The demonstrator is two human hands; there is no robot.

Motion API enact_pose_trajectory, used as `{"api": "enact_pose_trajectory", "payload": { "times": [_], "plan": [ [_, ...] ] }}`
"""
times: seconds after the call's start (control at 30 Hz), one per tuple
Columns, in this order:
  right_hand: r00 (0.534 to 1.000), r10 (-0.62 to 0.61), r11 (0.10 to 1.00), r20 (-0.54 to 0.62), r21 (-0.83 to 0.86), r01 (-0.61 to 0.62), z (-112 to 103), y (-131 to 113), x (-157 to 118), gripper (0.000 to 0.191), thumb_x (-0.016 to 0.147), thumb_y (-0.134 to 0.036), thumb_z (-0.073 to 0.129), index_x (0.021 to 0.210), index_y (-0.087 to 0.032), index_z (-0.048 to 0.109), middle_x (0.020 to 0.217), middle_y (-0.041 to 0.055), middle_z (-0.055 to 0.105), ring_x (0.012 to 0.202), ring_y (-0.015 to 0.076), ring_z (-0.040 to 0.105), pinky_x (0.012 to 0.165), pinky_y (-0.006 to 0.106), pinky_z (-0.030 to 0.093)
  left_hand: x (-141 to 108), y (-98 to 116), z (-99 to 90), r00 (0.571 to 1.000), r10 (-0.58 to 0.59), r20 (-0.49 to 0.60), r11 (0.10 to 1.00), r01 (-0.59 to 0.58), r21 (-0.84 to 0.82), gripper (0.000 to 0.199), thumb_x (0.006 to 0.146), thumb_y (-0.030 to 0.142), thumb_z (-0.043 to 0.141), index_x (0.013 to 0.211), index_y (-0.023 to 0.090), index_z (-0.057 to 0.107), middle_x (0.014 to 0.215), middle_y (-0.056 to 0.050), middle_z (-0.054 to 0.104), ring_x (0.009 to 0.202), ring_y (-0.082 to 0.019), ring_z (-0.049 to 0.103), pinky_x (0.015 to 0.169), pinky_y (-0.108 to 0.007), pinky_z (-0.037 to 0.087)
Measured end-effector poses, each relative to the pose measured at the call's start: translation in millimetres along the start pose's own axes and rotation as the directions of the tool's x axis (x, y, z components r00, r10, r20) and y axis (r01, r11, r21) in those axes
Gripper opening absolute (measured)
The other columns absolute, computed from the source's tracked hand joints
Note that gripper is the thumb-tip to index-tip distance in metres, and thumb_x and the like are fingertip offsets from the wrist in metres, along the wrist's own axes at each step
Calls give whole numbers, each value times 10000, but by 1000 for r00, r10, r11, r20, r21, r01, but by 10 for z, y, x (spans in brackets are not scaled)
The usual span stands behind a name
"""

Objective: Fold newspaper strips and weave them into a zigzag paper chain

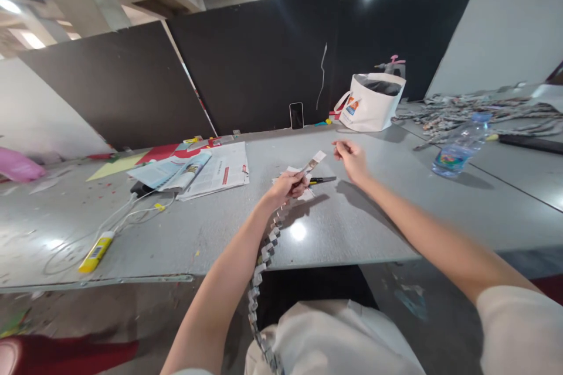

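My left hand [291, 185] is closed on a short printed paper strip [315, 162] that sticks out up and to the right. From below the same hand a long zigzag chain of folded paper [267, 253] hangs over the table edge toward my lap. My right hand [350, 159] is raised to the right of the strip, apart from it, its fingers curled together; whether anything small is between them cannot be made out. Beneath my left hand lie white paper pieces [307, 194] and a black and yellow cutter or scissors [323, 180].
Newspapers [224, 173] and a yellow glue stick [96, 252] with white cables are on the left of the grey table [211, 237]. A phone [297, 115] leans on the black partition. To the right are a white bag [372, 106], a bottle [461, 146] and many paper strips [457, 114].
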State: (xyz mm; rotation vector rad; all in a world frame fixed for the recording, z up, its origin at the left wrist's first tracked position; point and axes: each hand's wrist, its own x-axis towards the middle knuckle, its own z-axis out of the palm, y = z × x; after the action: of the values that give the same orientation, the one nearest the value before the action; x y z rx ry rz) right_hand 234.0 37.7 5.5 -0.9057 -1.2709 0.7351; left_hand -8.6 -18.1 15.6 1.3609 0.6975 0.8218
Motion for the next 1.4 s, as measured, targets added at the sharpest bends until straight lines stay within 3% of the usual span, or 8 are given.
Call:
{"api": "enact_pose_trajectory", "payload": {
  "times": [0.1,0.17,0.23,0.43,0.77,1.03,1.23,1.4],
  "plan": [
    [929,-114,992,351,-14,127,-25,-126,-45,598,758,-531,866,1260,-279,663,1251,110,674,1154,273,648,917,390,552,-5,-14,-47,991,4,131,991,14,-133,401,990,372,586,647,183,497,492,55,324,418,-73,280,487,-244,275],
    [883,-160,982,441,-23,189,35,-205,-114,458,763,-523,870,1122,-276,729,1356,117,629,1313,291,583,1006,405,530,0,-28,-65,987,7,160,986,20,-166,389,965,337,591,625,186,481,489,52,313,410,-72,263,474,-246,253],
    [863,-158,982,479,-18,190,110,-261,-181,330,799,-535,842,939,-248,756,1296,118,659,1266,277,612,1002,400,525,6,-33,-74,989,-13,150,985,38,-169,369,939,324,606,619,183,488,498,44,329,414,-74,285,472,-247,266],
    [925,50,995,377,-101,-13,157,-271,-258,435,809,-614,794,858,-184,748,728,47,710,682,186,607,668,332,480,27,-16,-55,995,-67,-75,988,56,-142,440,992,551,526,998,140,684,711,-47,635,522,-120,538,525,-258,426],
    [930,100,995,354,-20,-100,185,-173,-248,464,807,-635,793,756,-184,701,670,42,697,642,166,592,675,317,460,128,-111,-100,892,214,-398,957,-110,270,375,921,447,737,1122,130,731,709,-27,723,518,-100,580,517,-219,464],
    [928,69,996,366,22,-82,158,-167,-255,427,842,-599,789,748,-187,721,715,46,713,659,161,597,693,313,492,113,-85,-144,905,183,-384,967,-95,237,414,861,452,798,1100,114,777,635,1,668,467,-75,516,477,-205,427],
    [926,132,947,355,231,-224,235,-13,-236,358,759,-473,860,971,-196,778,750,29,734,671,166,641,702,317,528,119,-70,-152,884,187,-429,979,-129,160,475,826,489,824,1130,130,765,699,-20,702,521,-93,593,502,-207,480],
    [931,197,893,307,335,-300,271,54,-246,243,736,-361,810,923,-208,778,732,28,740,655,163,659,694,316,542,76,-18,-115,892,180,-415,983,-153,98,502,788,480,842,1151,145,755,774,-32,725,587,-100,625,552,-220,519]
  ]
}}
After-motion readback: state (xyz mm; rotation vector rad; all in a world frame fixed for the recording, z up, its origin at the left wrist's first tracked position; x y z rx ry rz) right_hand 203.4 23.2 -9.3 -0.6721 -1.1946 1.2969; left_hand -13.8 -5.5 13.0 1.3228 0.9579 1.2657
